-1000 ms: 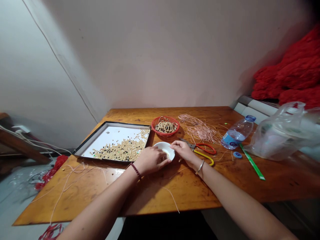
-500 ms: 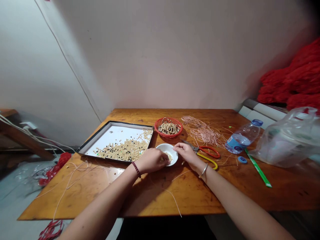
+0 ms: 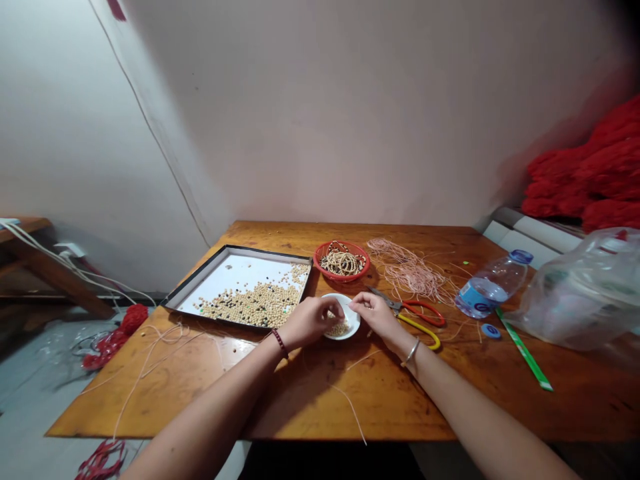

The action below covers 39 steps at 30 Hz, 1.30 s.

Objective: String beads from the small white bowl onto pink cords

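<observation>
Near the middle of the brown wooden desk (image 3: 390, 410), a small round white bowl (image 3: 354, 325) holds small pale beads (image 3: 340, 330); the left hand (image 3: 314, 321) curls over its left side, the right hand (image 3: 375, 316) has its fingertips drawn together at the right rim, and whether either grasps anything cannot be told. Pressure on one rim could tip the bowl, spilling beads around the red-and-yellow-handled metal scissors (image 3: 398, 307)

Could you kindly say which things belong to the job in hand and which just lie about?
Likely part of it:
small round white bowl of pale beads, at left hand and right hand
black-edged white tray of loose beads
round red plastic basket of beaded strands
tangled pale pink cord
scissors with red and yellow handles

Probably lying about:
blue-labelled clear plastic bottle
flat green strip
</observation>
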Each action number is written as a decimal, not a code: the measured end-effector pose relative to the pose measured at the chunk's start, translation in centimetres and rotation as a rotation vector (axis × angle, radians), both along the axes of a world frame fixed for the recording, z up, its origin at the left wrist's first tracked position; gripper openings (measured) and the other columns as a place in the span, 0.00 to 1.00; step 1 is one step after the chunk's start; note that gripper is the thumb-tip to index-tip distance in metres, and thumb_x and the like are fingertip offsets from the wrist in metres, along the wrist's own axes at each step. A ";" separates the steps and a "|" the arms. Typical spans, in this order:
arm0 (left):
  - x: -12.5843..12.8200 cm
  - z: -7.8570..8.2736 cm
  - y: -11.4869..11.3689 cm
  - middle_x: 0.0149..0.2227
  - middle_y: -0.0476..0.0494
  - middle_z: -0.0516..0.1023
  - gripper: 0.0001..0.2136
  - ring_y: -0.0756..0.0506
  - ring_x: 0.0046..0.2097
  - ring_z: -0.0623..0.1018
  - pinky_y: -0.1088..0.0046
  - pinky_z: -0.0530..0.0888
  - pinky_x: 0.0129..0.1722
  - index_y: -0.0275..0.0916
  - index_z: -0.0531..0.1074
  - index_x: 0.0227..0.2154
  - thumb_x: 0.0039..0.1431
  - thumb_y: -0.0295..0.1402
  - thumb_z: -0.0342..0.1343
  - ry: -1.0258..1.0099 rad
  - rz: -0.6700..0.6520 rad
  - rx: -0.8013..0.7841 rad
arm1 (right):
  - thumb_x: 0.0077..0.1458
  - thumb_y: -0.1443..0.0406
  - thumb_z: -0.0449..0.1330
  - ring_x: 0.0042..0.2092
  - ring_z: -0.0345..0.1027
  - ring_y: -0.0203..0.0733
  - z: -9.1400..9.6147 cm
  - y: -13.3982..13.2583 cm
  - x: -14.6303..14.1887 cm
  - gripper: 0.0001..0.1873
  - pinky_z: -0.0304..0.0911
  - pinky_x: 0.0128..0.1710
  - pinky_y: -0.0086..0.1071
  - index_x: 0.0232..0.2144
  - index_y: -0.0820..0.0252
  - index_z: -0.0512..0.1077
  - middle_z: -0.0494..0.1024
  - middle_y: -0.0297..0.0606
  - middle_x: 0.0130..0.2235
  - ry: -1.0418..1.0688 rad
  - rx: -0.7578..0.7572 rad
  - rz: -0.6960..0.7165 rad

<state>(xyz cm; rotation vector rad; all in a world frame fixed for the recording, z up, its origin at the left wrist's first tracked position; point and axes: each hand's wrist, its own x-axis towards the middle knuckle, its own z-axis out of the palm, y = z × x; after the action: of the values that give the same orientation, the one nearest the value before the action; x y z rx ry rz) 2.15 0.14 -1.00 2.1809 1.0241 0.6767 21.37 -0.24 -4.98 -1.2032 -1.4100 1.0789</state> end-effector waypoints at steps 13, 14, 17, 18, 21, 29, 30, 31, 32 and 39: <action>2.0 -1.1 0.1 0.27 0.52 0.72 0.17 0.51 0.32 0.75 0.76 0.71 0.33 0.39 0.60 0.33 0.50 0.41 0.63 -0.697 0.108 -0.350 | 0.51 0.58 0.60 0.30 0.65 0.37 1.1 -1.9 -0.6 0.09 0.60 0.29 0.28 0.28 0.58 0.67 0.71 0.33 0.28 -0.086 0.235 0.029; 2.0 -1.1 0.1 0.27 0.52 0.72 0.18 0.51 0.31 0.76 0.76 0.71 0.33 0.39 0.60 0.33 0.50 0.41 0.63 -0.710 0.113 -0.363 | 0.51 0.59 0.60 0.29 0.64 0.36 1.1 -1.9 -0.5 0.09 0.60 0.28 0.27 0.28 0.58 0.67 0.71 0.33 0.28 -0.087 0.243 0.008; 2.0 -1.1 0.2 0.26 0.52 0.74 0.19 0.51 0.30 0.76 0.76 0.70 0.32 0.39 0.60 0.35 0.48 0.40 0.64 -0.739 0.124 -0.405 | 0.51 0.59 0.60 0.26 0.61 0.34 1.2 -1.9 -0.5 0.09 0.57 0.26 0.27 0.28 0.58 0.67 0.71 0.33 0.28 -0.101 0.265 -0.039; 2.0 -1.0 0.1 0.27 0.52 0.74 0.19 0.51 0.30 0.76 0.76 0.70 0.31 0.39 0.60 0.35 0.48 0.40 0.64 -0.744 0.124 -0.417 | 0.51 0.59 0.60 0.26 0.61 0.34 1.3 -1.9 -0.4 0.10 0.57 0.26 0.27 0.28 0.59 0.67 0.71 0.34 0.28 -0.106 0.268 -0.043; 2.0 -1.0 0.1 0.28 0.50 0.76 0.20 0.50 0.31 0.77 0.76 0.71 0.32 0.39 0.60 0.36 0.48 0.40 0.65 -0.761 0.130 -0.443 | 0.52 0.58 0.60 0.27 0.62 0.35 1.4 -2.0 -0.4 0.10 0.58 0.26 0.27 0.28 0.59 0.67 0.72 0.34 0.29 -0.120 0.262 -0.034; 2.1 -1.1 0.0 0.26 0.51 0.76 0.21 0.49 0.31 0.78 0.75 0.72 0.32 0.38 0.60 0.37 0.48 0.40 0.65 -0.767 0.133 -0.437 | 0.52 0.58 0.60 0.28 0.63 0.35 1.4 -2.1 -0.4 0.10 0.59 0.27 0.27 0.29 0.59 0.67 0.71 0.34 0.28 -0.129 0.269 -0.032; 2.1 -1.0 0.0 0.27 0.51 0.76 0.21 0.50 0.32 0.78 0.76 0.72 0.33 0.38 0.61 0.37 0.48 0.40 0.65 -0.772 0.130 -0.436 | 0.52 0.58 0.59 0.28 0.64 0.35 1.4 -2.1 -0.5 0.10 0.59 0.27 0.27 0.29 0.59 0.67 0.71 0.34 0.28 -0.129 0.270 -0.026; 2.1 -1.0 0.0 0.27 0.51 0.76 0.20 0.50 0.32 0.78 0.76 0.72 0.33 0.38 0.61 0.36 0.48 0.40 0.65 -0.776 0.130 -0.435 | 0.52 0.58 0.59 0.28 0.64 0.35 1.4 -2.1 -0.5 0.10 0.60 0.27 0.27 0.29 0.59 0.68 0.72 0.34 0.29 -0.129 0.272 -0.022; 2.1 -1.0 -0.1 0.27 0.51 0.76 0.20 0.50 0.32 0.78 0.77 0.71 0.33 0.38 0.61 0.36 0.48 0.39 0.65 -0.779 0.130 -0.434 | 0.52 0.58 0.59 0.28 0.65 0.36 1.4 -2.1 -0.5 0.10 0.60 0.28 0.27 0.29 0.59 0.68 0.72 0.35 0.29 -0.128 0.277 -0.020; 2.1 -0.9 -0.1 0.25 0.53 0.74 0.19 0.52 0.29 0.76 0.79 0.70 0.30 0.39 0.61 0.36 0.48 0.39 0.65 -0.781 0.128 -0.444 | 0.52 0.60 0.60 0.28 0.65 0.35 1.2 -2.0 -0.4 0.09 0.61 0.27 0.26 0.28 0.59 0.68 0.72 0.34 0.29 -0.134 0.304 -0.038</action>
<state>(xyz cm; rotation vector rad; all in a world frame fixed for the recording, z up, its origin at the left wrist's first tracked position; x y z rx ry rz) 4.27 0.04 -1.88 1.2929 0.7842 1.1146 20.96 -2.25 -3.75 -1.0901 -1.5826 0.7354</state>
